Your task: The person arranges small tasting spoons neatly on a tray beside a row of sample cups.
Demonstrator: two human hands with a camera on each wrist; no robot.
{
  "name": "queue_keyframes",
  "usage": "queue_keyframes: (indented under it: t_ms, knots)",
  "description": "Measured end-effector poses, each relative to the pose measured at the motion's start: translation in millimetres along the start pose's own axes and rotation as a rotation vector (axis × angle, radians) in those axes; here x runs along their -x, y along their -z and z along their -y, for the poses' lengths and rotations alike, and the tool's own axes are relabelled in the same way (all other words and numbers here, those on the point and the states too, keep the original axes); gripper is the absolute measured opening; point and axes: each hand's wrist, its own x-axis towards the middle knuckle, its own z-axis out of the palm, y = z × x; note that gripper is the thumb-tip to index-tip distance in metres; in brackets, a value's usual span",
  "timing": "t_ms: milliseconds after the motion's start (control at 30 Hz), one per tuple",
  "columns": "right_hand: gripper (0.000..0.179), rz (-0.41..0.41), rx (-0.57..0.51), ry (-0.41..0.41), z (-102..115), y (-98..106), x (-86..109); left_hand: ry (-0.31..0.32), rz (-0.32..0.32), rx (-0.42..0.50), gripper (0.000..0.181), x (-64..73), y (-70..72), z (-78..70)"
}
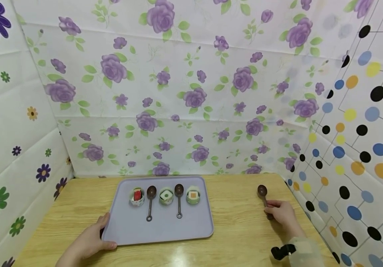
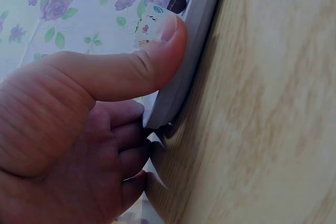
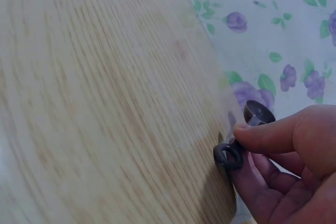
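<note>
A lavender tray [image 1: 154, 233] lies on the wooden table, and my left hand [image 1: 89, 237] grips its near left corner. In the left wrist view the thumb of the left hand [image 2: 79, 124] lies along the rim, with the fingers low at the corner. On the tray, two brown spoons [image 1: 151, 193] [image 1: 179, 191] alternate with three small cups: one with a red-topped piece [image 1: 137, 195], one with a green-and-white piece [image 1: 166, 195], one with a white-and-orange piece [image 1: 193, 195]. At the right, my right hand [image 1: 282, 213] pinches a third brown spoon [image 1: 262, 192] by its handle, the ring end [image 3: 229, 156] showing beside the thumb.
The wooden table [image 1: 235, 222] extends between the tray and the right hand. A curtain with purple roses [image 1: 195, 98] hangs behind it. Patterned sheets stand at the left [image 1: 21, 148] and at the right [image 1: 355, 148], close to the table's edges.
</note>
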Motion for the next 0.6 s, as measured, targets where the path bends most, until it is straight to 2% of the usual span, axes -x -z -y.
queue_keyframes:
  t_ms: [200, 600]
  knots:
    - [0.040, 0.026, -0.042, 0.025, 6, -12, 6.0, 0.011, -0.001, 0.006, 0.133, 1.1, 0.2, -1.7]
    - [0.043, 0.024, -0.131, 0.016, 16, -29, 14.5, 0.009, 0.003, 0.009, 0.133, 0.3, 0.8, -0.9]
